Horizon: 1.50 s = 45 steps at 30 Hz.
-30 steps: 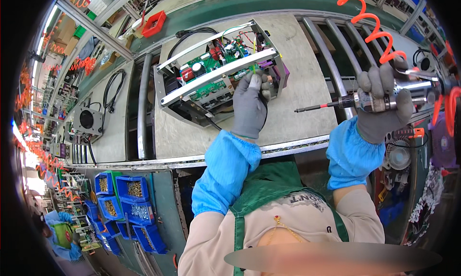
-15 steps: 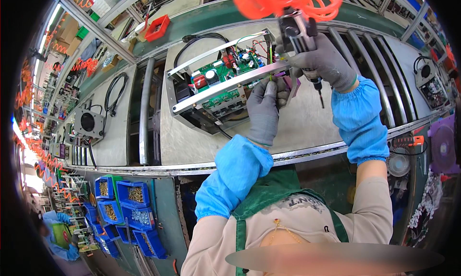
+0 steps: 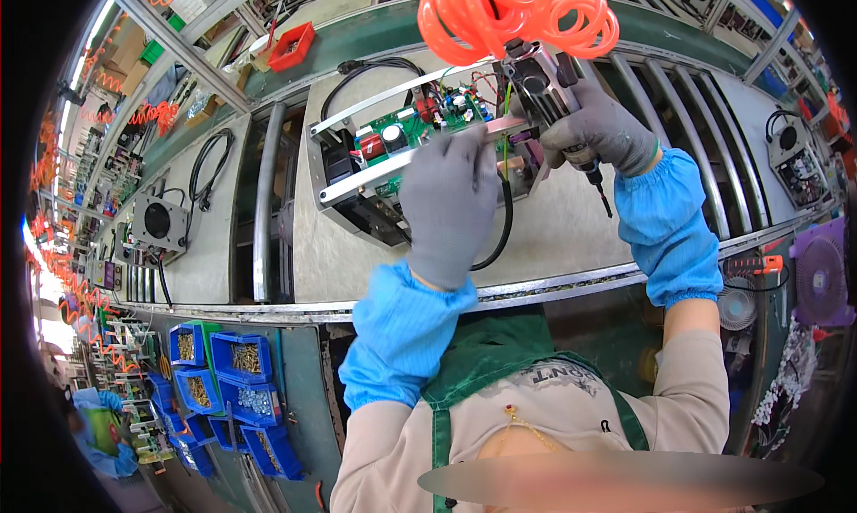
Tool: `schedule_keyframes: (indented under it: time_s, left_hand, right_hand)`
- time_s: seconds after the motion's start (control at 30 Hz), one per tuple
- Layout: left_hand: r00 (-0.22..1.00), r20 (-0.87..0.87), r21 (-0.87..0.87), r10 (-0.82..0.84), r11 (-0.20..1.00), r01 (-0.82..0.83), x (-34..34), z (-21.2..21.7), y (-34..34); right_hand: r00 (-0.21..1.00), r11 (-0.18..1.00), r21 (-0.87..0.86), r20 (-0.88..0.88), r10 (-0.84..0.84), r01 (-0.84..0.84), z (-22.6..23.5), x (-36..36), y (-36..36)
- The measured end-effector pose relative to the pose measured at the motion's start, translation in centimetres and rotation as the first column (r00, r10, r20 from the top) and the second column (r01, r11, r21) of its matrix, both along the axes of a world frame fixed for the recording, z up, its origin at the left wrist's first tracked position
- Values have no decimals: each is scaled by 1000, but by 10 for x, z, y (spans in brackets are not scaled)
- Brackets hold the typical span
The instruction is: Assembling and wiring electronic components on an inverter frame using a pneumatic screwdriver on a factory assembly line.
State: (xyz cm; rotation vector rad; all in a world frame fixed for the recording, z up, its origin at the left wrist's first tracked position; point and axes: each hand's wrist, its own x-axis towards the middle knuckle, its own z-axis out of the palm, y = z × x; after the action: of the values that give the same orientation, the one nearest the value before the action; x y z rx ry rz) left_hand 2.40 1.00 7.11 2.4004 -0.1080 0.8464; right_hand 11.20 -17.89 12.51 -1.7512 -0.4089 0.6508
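Observation:
An open metal chassis (image 3: 357, 175) with a green circuit board (image 3: 420, 125) lies on the grey work pallet (image 3: 553, 236). My left hand (image 3: 449, 205), in a grey glove, rests on the chassis's near rail. My right hand (image 3: 600, 131), also gloved, grips a powered screwdriver (image 3: 544, 89) held over the chassis's right end, its dark bit (image 3: 603, 191) pointing down toward me. An orange coiled air hose (image 3: 513, 13) rises from the tool's top. A black cable (image 3: 500, 232) loops out from under my left hand.
Blue bins (image 3: 237, 375) of screws hang below the bench at lower left. A red tray (image 3: 292, 47) sits beyond the conveyor. Another unit with a fan (image 3: 161, 223) and black cable (image 3: 207, 166) waits to the left. A purple fan (image 3: 817, 276) stands at right.
My right hand swung the screwdriver in from the far right to above the chassis's right end. My left hand stayed on the chassis and slid along the near rail.

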Motion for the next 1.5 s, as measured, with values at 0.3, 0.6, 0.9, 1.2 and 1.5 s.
schedule_keyframes:
  time_s: [0.3,0.6,0.9,1.2,1.5]
  left_hand:
    - [939,-184,-186,-291,948,257,74,20,2]
    - [851,-219,-217,-478,874,435,91,15,10]
    - [783,-167,506,-600,629,590,116,22,11]
    - [780,-223,450,-584,648,614,117,18,18]
    - [795,-241,478,-556,645,596,116,17,20]
  right_hand:
    - [998,998,21,18,-55,55,-3,-3,2]
    - [907,904,354,250,-339,240,29,-21,-10]
    - [806,627,750,495,-324,-208,67,-3,-54]
    - [707,669,670,641,-301,-322,54,12,-20]
    - [784,613,732,554,-282,-297,56,12,-13]
